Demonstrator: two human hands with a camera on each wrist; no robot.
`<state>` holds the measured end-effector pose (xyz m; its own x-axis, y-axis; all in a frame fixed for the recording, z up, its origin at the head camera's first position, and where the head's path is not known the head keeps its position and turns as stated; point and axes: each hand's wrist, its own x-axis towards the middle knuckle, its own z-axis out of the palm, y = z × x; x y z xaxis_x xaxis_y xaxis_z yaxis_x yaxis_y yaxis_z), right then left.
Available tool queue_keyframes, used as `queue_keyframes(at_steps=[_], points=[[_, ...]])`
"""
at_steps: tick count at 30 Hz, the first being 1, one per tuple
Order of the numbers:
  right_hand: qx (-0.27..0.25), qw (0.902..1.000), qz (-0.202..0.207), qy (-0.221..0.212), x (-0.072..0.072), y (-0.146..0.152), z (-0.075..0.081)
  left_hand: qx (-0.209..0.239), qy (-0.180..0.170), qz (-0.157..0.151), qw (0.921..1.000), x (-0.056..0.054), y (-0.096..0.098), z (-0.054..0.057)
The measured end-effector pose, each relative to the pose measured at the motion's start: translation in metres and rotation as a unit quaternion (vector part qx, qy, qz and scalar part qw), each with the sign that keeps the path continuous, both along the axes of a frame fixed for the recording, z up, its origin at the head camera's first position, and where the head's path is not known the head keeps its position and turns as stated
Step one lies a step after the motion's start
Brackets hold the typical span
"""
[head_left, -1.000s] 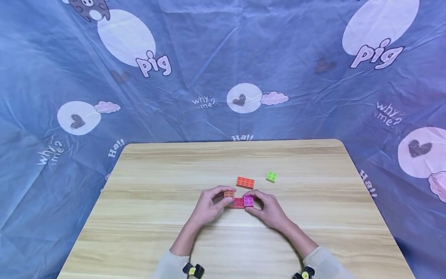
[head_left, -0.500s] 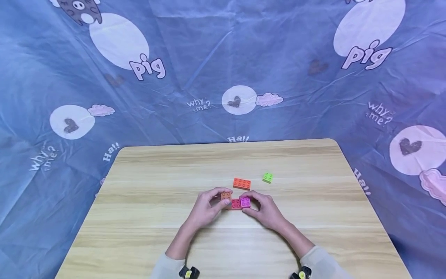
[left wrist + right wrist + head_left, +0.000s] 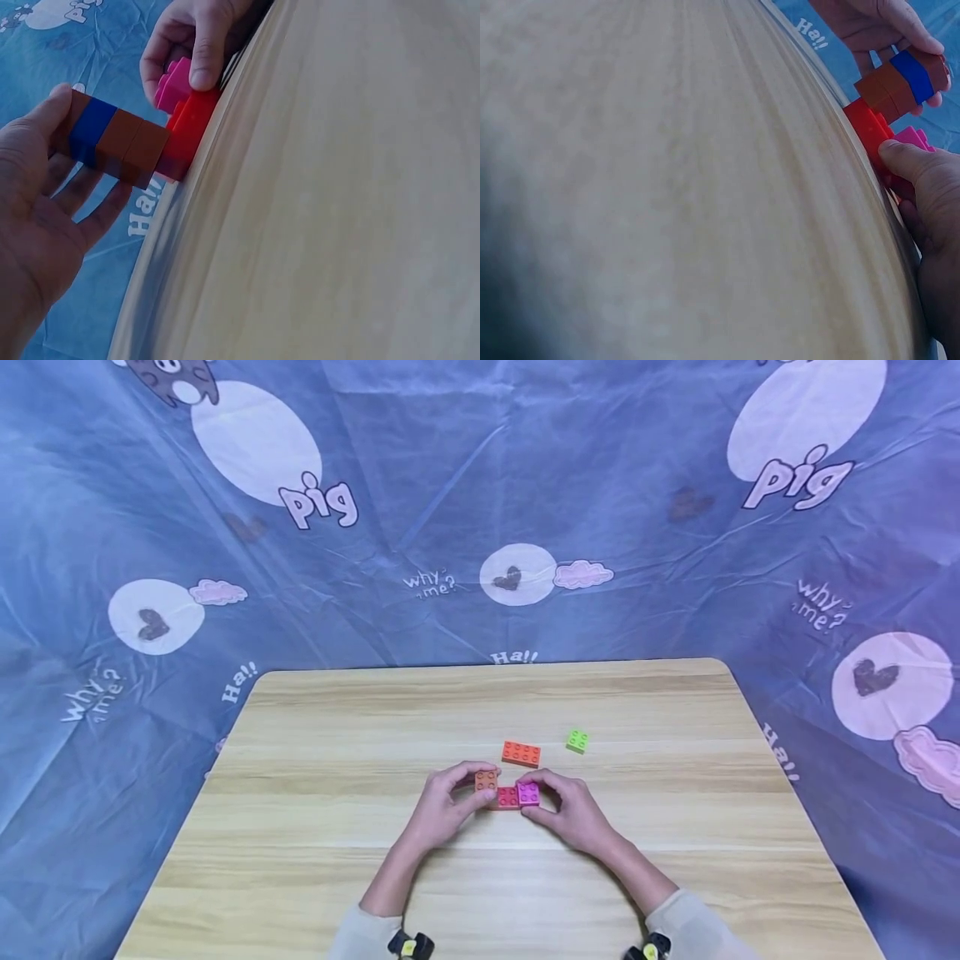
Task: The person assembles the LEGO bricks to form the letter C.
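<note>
My left hand (image 3: pixel 444 800) holds the upper end of an upright stack of brown bricks (image 3: pixel 124 139) with a blue brick (image 3: pixel 93 131) among them. Its studded top is a brown brick (image 3: pixel 486 781) in the head view. The foot of the stack meets the left end of a red toy building brick (image 3: pixel 507 797) on the table; whether they are locked together I cannot tell. A pink brick (image 3: pixel 528 793) sits on the red brick's right end. My right hand (image 3: pixel 570 810) pinches this end, its thumb on the red brick's side in the right wrist view.
Behind the hands lie an orange brick (image 3: pixel 521 753) and, to its right, a small lime green brick (image 3: pixel 577 741). The wooden table (image 3: pixel 315 743) stands before a blue printed cloth (image 3: pixel 420 510), which hangs behind and on both sides.
The head view has shifted slightly. Both hands keep their holds on the bricks, and no brick has visibly moved on the table.
</note>
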<state>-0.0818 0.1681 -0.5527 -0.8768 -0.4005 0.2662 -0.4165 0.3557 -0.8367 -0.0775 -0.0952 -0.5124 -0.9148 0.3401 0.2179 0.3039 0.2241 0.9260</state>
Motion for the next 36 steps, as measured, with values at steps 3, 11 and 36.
queue_keyframes(at_steps=[3, 11, 36], points=[[0.004, 1.0, 0.0, 0.001, 0.0, 0.001, 0.001, 0.003, 0.011, 0.007, 0.9999, 0.001, 0.003, -0.001], [0.013, 0.9999, -0.002, 0.007, -0.001, 0.004, 0.003, 0.002, 0.01, 0.023, 0.9997, 0.001, 0.006, -0.001], [-0.052, 0.9958, -0.067, 0.034, -0.025, 0.011, 0.015, 0.018, -0.006, 0.029, 0.9994, 0.0, -0.002, -0.01]])
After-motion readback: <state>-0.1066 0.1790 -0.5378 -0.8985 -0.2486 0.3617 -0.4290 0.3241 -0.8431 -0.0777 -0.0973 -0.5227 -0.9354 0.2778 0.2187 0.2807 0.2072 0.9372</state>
